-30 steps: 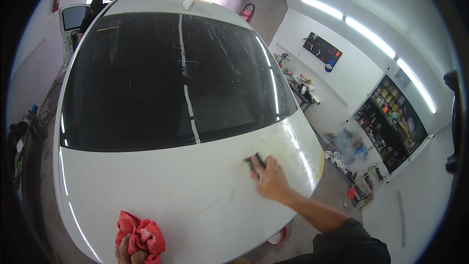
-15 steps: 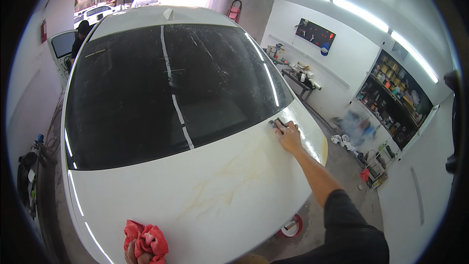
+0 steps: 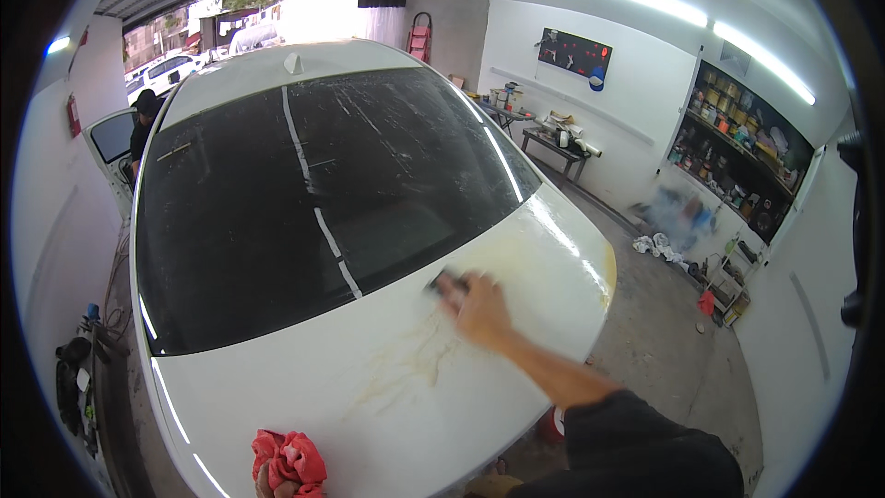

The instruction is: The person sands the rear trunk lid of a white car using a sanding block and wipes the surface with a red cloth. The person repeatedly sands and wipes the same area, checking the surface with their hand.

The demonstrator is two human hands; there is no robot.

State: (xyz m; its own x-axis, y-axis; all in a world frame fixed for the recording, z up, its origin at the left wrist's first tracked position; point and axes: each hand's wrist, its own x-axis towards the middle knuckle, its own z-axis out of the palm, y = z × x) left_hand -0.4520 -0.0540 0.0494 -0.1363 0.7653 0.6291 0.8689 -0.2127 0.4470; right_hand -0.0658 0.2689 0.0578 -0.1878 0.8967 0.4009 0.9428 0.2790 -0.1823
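My right hand [image 3: 481, 312] is closed around a small dark block [image 3: 437, 282], pressed on the white trunk lid [image 3: 304, 378] of a car just below its rear window [image 3: 277, 212]. Motion blurs the fingers and the block, so its exact kind does not show. Yellowish-brown wet streaks [image 3: 419, 364] run over the lid beneath my right hand. At the lower edge, my left hand [image 3: 265, 482] grips a crumpled red cloth [image 3: 293, 459] over the near left part of the lid. Most of that hand is hidden by the cloth and the picture's edge.
Another person [image 3: 143, 120] stands by the open car door [image 3: 112, 136] at far left. A red bucket [image 3: 554, 424] is partly hidden beside my right arm. Shelves with cans [image 3: 737, 138], a low bench [image 3: 558, 149] and white rags [image 3: 656, 245] line the right side.
My right hand has slid the dark block leftward and nearer to me across the lid, from the window's right corner toward the middle. My left hand still holds the red cloth. The view has tilted slightly.
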